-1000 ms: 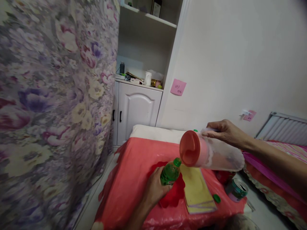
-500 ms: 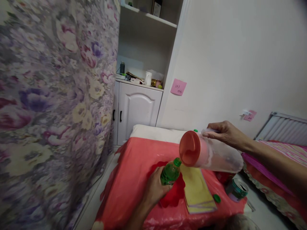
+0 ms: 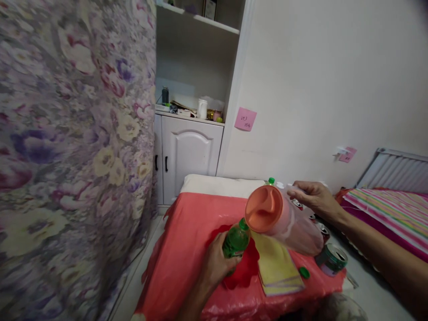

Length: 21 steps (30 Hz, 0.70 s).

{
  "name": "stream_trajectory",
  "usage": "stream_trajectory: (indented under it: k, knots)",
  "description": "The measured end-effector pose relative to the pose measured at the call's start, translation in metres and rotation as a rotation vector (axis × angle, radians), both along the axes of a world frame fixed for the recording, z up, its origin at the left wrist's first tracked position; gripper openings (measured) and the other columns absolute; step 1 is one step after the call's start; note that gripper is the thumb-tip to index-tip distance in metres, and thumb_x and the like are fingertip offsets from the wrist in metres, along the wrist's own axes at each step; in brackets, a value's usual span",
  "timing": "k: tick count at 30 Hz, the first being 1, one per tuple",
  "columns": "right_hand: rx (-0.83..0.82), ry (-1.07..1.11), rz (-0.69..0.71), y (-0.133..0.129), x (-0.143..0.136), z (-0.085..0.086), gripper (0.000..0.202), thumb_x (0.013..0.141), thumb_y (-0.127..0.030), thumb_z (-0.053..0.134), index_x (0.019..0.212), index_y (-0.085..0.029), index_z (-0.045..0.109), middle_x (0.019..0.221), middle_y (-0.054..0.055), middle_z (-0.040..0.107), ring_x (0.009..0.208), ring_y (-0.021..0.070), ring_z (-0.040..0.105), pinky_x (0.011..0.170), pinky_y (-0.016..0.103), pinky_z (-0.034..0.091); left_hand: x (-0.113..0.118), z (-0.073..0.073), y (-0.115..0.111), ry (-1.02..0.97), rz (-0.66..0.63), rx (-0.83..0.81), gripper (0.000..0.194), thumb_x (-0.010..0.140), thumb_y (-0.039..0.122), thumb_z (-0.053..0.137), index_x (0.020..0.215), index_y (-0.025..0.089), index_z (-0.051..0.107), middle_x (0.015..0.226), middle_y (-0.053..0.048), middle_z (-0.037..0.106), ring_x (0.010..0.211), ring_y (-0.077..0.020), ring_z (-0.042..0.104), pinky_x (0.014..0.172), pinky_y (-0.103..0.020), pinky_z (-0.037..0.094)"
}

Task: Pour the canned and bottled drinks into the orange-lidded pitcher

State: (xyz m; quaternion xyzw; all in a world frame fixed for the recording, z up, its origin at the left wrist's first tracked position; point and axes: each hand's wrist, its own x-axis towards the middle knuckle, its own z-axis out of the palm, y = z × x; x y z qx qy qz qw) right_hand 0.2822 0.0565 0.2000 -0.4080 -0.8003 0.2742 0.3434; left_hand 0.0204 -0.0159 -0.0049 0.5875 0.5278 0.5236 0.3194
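My left hand (image 3: 216, 263) is wrapped round a green plastic bottle (image 3: 236, 240), held nearly upright over a red scalloped dish (image 3: 245, 267). My right hand (image 3: 309, 196) grips the handle of a clear pitcher (image 3: 297, 232) with an orange lid (image 3: 264, 208). The pitcher leans to the left, its lid close beside the bottle's mouth; whether they touch I cannot tell. I cannot make out any liquid passing between them. Under the pitcher lies a folded yellow cloth (image 3: 279, 269), with a green bottle cap (image 3: 304, 273) to its right.
A red plastic sheet (image 3: 187, 236) covers the table. An opened green can (image 3: 331, 259) stands at the right edge, with several more cans behind the pitcher. Another green-capped bottle (image 3: 271, 181) stands at the back. A floral curtain (image 3: 80, 156) hangs at left; a bed (image 3: 391, 209) is at right.
The pitcher's base has dropped and swung left, so its lid faces me more and the cans behind show. My left hand and the bottle have barely moved.
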Motion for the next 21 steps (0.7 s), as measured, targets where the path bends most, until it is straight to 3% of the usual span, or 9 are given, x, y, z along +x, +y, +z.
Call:
stream_trajectory:
  k: [5, 10, 15, 21]
  knots:
    - [-0.087, 0.224, -0.096, 0.003, 0.015, -0.035, 0.047, 0.079, -0.063, 0.064, 0.062, -0.021, 0.053, 0.054, -0.005, 0.046, 0.049, 0.0113, 0.040, 0.049, 0.026, 0.032, -0.002, 0.004, 0.000, -0.065, -0.005, -0.017, 0.057, 0.059, 0.014, 0.073, 0.116, 0.018, 0.065, 0.110, -0.007, 0.073, 0.101, -0.0259, 0.067, 0.087, -0.035, 0.051]
    - [-0.099, 0.629, -0.293, 0.017, 0.025, -0.089, 0.048, 0.078, -0.059, 0.069, 0.057, -0.022, 0.047, 0.047, -0.007, 0.038, 0.045, 0.0101, 0.032, 0.044, 0.025, 0.026, -0.008, 0.007, 0.002, -0.174, -0.025, -0.052, 0.058, 0.059, 0.021, 0.075, 0.116, 0.015, 0.063, 0.107, -0.008, 0.074, 0.099, -0.0271, 0.067, 0.088, -0.036, 0.051]
    - [-0.044, 0.800, -0.371, 0.041, 0.030, -0.141, 0.049, 0.079, -0.063, 0.064, 0.059, -0.022, 0.046, 0.050, -0.008, 0.039, 0.044, 0.0090, 0.031, 0.043, 0.024, 0.024, -0.012, -0.001, 0.007, -0.162, -0.008, -0.076, 0.064, 0.061, 0.028, 0.076, 0.121, 0.013, 0.059, 0.115, -0.013, 0.073, 0.107, -0.0312, 0.066, 0.096, -0.042, 0.049]
    - [0.007, 0.914, -0.426, 0.052, 0.031, -0.168, 0.049, 0.081, -0.062, 0.062, 0.060, -0.022, 0.042, 0.051, -0.010, 0.033, 0.046, 0.0081, 0.028, 0.044, 0.023, 0.023, -0.013, -0.006, 0.012, -0.139, 0.021, -0.128, 0.064, 0.060, 0.031, 0.078, 0.119, 0.014, 0.058, 0.116, -0.015, 0.073, 0.107, -0.0334, 0.067, 0.095, -0.045, 0.051]
